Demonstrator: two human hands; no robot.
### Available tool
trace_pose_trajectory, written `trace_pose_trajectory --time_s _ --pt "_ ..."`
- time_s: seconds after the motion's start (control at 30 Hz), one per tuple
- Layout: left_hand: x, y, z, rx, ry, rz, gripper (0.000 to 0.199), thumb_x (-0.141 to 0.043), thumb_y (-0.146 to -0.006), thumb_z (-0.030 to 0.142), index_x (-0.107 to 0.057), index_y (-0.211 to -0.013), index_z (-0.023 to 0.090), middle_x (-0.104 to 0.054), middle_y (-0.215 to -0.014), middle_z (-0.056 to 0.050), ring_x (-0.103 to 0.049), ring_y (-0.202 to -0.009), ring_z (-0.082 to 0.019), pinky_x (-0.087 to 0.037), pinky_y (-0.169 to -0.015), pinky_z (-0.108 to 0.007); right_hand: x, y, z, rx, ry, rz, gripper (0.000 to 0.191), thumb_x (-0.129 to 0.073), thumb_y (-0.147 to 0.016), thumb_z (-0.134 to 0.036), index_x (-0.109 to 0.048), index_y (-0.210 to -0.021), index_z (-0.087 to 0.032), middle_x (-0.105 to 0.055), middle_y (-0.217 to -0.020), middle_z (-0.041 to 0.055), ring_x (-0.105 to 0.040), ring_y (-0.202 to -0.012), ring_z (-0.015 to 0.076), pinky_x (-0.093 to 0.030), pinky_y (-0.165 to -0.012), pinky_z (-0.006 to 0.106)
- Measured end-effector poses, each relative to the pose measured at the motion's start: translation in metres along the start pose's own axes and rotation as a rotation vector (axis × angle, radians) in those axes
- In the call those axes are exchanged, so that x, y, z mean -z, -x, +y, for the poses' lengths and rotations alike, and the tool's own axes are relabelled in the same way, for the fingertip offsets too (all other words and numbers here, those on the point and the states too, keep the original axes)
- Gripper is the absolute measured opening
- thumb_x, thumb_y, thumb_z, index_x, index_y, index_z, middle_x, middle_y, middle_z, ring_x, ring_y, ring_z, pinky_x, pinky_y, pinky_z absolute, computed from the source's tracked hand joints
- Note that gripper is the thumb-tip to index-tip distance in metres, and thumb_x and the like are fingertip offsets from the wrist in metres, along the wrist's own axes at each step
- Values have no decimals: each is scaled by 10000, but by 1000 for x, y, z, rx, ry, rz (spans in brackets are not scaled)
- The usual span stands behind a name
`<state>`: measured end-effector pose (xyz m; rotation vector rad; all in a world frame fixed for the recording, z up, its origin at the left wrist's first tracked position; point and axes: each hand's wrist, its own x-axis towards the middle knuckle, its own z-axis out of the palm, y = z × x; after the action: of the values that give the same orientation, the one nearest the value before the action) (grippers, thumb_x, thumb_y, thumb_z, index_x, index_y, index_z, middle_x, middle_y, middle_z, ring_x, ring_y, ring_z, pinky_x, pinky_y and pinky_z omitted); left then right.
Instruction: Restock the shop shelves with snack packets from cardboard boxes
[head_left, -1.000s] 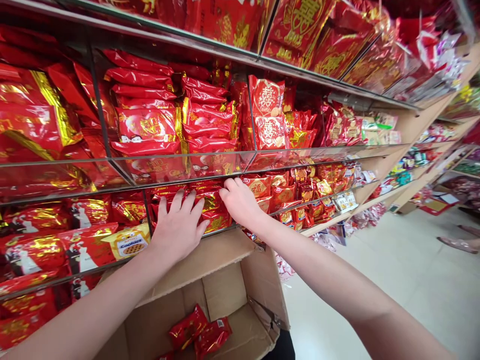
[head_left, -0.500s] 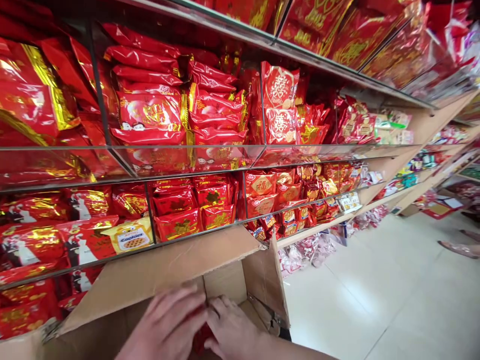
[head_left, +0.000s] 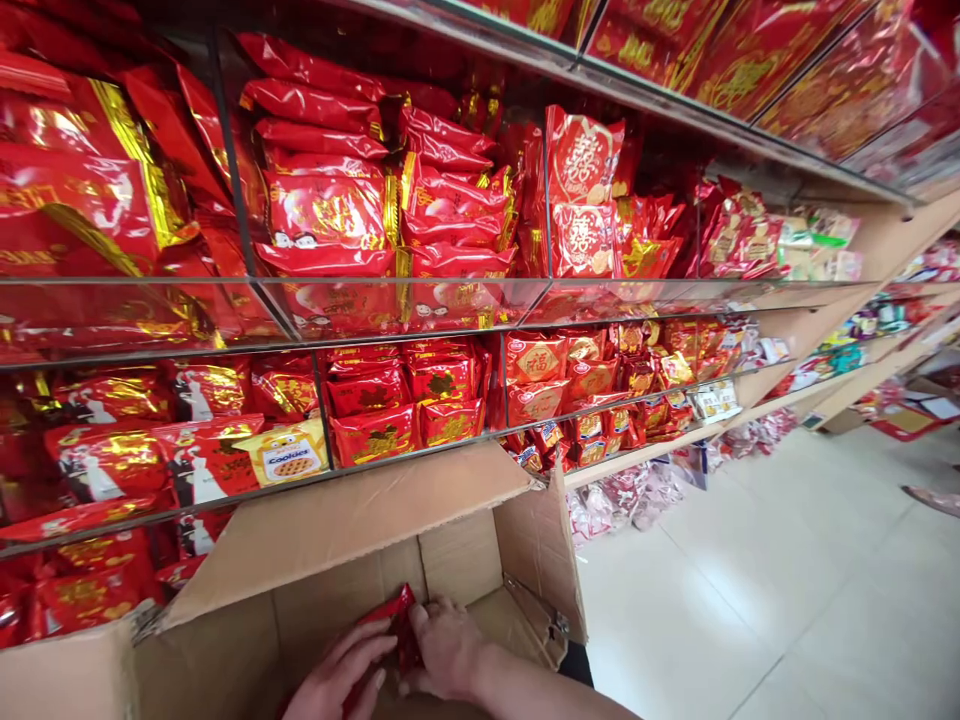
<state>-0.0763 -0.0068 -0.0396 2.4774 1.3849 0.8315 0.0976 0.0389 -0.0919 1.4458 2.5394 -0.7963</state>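
Both my hands are down inside an open cardboard box (head_left: 360, 520). Between them stands a shiny red snack packet (head_left: 405, 635), partly covered by fingers. My right hand (head_left: 448, 650) is closed around its right side, with the thumb low. From the left, my left hand (head_left: 345, 668) curls its fingers over red wrapping, closed against it. More red wrapping shows under the left palm, but I cannot tell how many packets there are. The lower part of both hands' grip is hidden.
Behind the box runs a shelf (head_left: 420, 338) with clear dividers. Red and gold packets (head_left: 330, 210) fill its compartments, and a yellow cookie packet (head_left: 291, 455) lies lower left. Bagged goods (head_left: 637, 495) sit under the shelf. Pale floor tiles (head_left: 735, 590) stretch to the right.
My hands have moved lower in the box and a little apart, and the red packet between them shows more. The view has shifted slightly left, so the shelves appear further right.
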Motion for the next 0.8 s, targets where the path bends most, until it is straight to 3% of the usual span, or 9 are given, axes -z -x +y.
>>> trace_pose_trajectory --time_s 0.1,0.23,0.4,0.5,0.57,0.67,0.8 --pt "-1 1 -1 103 112 -58 233 -557 -766 240 -653 -970 297 -722 -984 -10 -672 -902 -162 -518 -801 -203 -1 9 4 54 40 4 650 -713 -573 -531 -602 -1040 -93 -641 -984 192 -568 -971 344 -478 -800 465" --pt "-1 4 -6 240 250 -161 224 -559 -751 239 -675 -928 314 -720 -996 0 -667 -916 -170 -520 -818 -227 0 26 19 115 36 94 320 -588 -760 -363 -639 -968 -126 -639 -964 183 -565 -962 335 -474 -769 478" --pt "-6 5 -5 368 297 -145 277 -544 -768 299 -630 -1029 271 -699 -1062 -33 -641 -985 -192 -500 -874 -297 15 49 27 162 -89 212 187 -488 -805 -229 -632 -904 -163 -668 -881 105 -606 -841 230 -470 -794 357" --pt "-8 -4 13 487 475 -144 404 -497 -812 360 -513 -1189 215 -664 -1132 -78 -625 -1018 -198 -515 -859 -319 31 66 14 119 -268 303 320 -286 -908 -225 -597 -882 -152 -659 -803 62 -608 -734 159 -480 -699 256" --pt "-4 -14 33 589 720 -168 428 -488 -817 416 -506 -1180 191 -677 -1095 -89 -641 -984 -211 -529 -834 -335 41 77 1 64 -620 410 420 -184 -944 -280 -573 -858 -149 -632 -742 36 -586 -676 130 -467 -635 222" --pt "4 -33 64 640 855 -223 326 -505 -807 441 -582 -1006 195 -706 -959 -51 -659 -871 -206 -523 -817 -347 55 87 -16 2 -1082 601 389 -310 -909 -423 -523 -721 -158 -545 -624 -4 -507 -590 113 -416 -568 213" --pt "10 -48 86 638 803 -218 235 -540 -792 420 -566 -904 215 -678 -887 -16 -621 -856 -193 -484 -834 -330 68 86 -21 -43 -1003 822 352 -424 -864 -433 -406 -617 -183 -416 -549 -43 -392 -524 89 -324 -520 208"
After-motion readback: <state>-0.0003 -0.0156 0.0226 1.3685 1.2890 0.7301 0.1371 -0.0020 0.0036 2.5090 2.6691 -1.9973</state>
